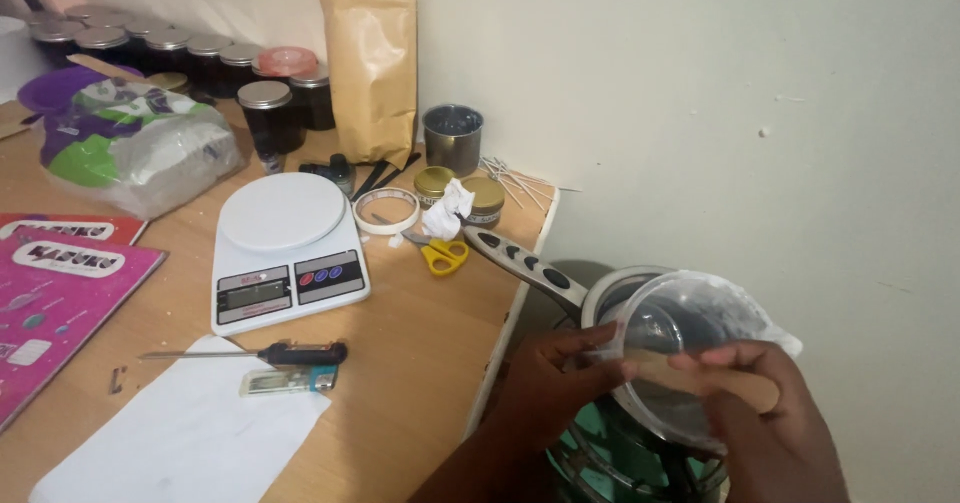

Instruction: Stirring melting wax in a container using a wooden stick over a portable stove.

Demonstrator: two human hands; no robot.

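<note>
My left hand grips the rim of a clear plastic cup, tilted on its side over a metal saucepan. My right hand holds a flat wooden stick that reaches into the cup's mouth. The saucepan has a grey handle with dark ovals and sits on a green burner beside the table. Most of the pan's inside is hidden behind the cup.
On the wooden table stand a white kitchen scale, a probe thermometer, a lighter, white paper, tape roll, yellow scissors, small gold-lidded tins, a steel cup, a brown pouch, dark jars and a plastic bag.
</note>
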